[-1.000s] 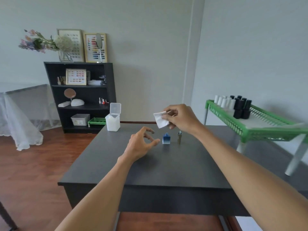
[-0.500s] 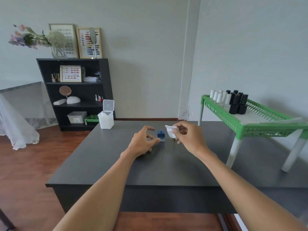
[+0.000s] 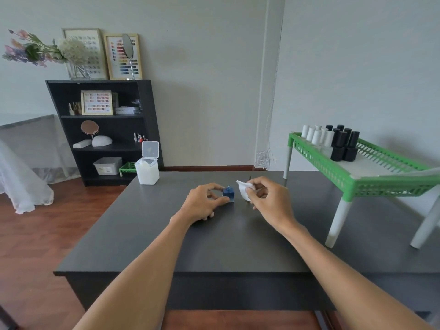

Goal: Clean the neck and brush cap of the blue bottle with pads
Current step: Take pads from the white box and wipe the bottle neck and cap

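Our left hand (image 3: 202,203) grips the blue bottle (image 3: 228,194) to steady it; our right hand (image 3: 266,201), at 3 o'clock, pinches a pad (image 3: 244,188), ready to wipe the neck.

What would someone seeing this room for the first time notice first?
Most likely the two hands meeting mid-table: the left hand pinches a small blue bottle on the dark table, while the right hand holds a white pad beside it. Next, the bright green rack at right, carrying white and black bottles.
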Motion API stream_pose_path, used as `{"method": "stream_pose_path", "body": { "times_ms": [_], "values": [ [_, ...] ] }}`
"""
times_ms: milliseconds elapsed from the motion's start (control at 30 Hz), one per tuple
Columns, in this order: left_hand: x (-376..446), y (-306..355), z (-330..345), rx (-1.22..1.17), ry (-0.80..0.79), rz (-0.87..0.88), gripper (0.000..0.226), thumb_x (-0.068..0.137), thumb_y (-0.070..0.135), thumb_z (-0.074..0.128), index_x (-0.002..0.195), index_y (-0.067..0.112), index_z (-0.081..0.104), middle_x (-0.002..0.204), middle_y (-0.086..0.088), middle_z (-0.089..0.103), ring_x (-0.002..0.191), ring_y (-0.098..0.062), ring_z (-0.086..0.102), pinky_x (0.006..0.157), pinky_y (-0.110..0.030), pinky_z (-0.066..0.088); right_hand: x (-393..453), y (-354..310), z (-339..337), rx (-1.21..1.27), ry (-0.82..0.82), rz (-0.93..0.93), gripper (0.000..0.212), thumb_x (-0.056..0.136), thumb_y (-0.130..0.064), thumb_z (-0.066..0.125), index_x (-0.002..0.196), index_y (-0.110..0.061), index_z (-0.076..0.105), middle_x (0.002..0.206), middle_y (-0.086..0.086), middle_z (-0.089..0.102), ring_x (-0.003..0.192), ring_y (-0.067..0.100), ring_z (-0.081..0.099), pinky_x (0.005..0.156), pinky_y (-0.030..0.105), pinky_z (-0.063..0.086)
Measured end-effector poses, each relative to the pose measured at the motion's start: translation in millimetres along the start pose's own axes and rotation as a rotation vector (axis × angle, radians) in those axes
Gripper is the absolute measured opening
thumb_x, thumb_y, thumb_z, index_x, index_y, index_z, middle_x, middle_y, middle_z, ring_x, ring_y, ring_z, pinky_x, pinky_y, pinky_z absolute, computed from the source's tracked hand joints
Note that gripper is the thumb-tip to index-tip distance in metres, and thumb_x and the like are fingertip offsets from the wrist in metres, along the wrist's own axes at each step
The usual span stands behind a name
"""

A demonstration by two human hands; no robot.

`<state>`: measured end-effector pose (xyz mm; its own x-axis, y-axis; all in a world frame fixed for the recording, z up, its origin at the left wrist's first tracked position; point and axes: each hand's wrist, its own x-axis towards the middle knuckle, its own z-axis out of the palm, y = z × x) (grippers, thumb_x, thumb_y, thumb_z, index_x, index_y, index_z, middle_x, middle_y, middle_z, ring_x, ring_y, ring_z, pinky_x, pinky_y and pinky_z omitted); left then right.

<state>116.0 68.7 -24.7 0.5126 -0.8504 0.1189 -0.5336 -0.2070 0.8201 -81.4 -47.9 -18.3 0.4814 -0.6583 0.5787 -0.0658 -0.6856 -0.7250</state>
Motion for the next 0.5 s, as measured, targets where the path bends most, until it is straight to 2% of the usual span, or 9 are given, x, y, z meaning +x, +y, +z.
{"method": "stream_pose_path", "body": {
  "times_ms": [133, 233, 433, 500],
  "values": [
    [-12, -1, -4, -0.032, -0.001, 0.063, 0.028, 0.09, 0.048, 0.08, 0.114, 0.046, 0.065, 0.092, 0.01, 0.079, 0.049, -0.009, 0.064, 0.042, -0.022, 0.048, -3, -3, 6, 0.008, 0.004, -0.001, 0.011, 0.091, -0.019, 0.081, 0.093, -0.029, 0.076, 0.076, -0.012, 0.073, 0.062, 0.013, 0.072, 0.051, 0.027, 0.062],
    [-21, -1, -6, -0.056, 0.01, 0.096, 0.027, 0.089, 0.047, 0.081, 0.111, 0.048, 0.066, 0.089, 0.013, 0.079, 0.054, -0.01, 0.068, 0.045, -0.022, 0.051, -4, -9, 14, 0.097, 0.022, 0.052, 0.012, 0.092, -0.015, 0.08, 0.094, -0.027, 0.077, 0.079, -0.004, 0.076, 0.064, 0.017, 0.074, 0.051, 0.022, 0.06],
    [-33, -3, -9, -0.098, 0.049, 0.113, 0.033, 0.087, 0.045, 0.083, 0.117, 0.043, 0.07, 0.086, 0.012, 0.08, 0.063, -0.012, 0.075, 0.055, -0.02, 0.057, -8, -13, 19, 0.181, -0.049, 0.066, 0.012, 0.095, -0.013, 0.078, 0.106, -0.015, 0.084, 0.087, 0.001, 0.081, 0.07, 0.016, 0.078, 0.06, 0.025, 0.064],
    [-34, -3, -9, -0.092, 0.055, 0.115, 0.034, 0.087, 0.044, 0.083, 0.118, 0.042, 0.071, 0.084, 0.014, 0.079, 0.064, -0.013, 0.075, 0.055, -0.019, 0.056, -9, -12, 18, 0.208, -0.084, 0.068, 0.014, 0.095, -0.012, 0.079, 0.107, -0.014, 0.085, 0.088, 0.002, 0.082, 0.072, 0.018, 0.079, 0.065, 0.032, 0.067]
  ]
}}
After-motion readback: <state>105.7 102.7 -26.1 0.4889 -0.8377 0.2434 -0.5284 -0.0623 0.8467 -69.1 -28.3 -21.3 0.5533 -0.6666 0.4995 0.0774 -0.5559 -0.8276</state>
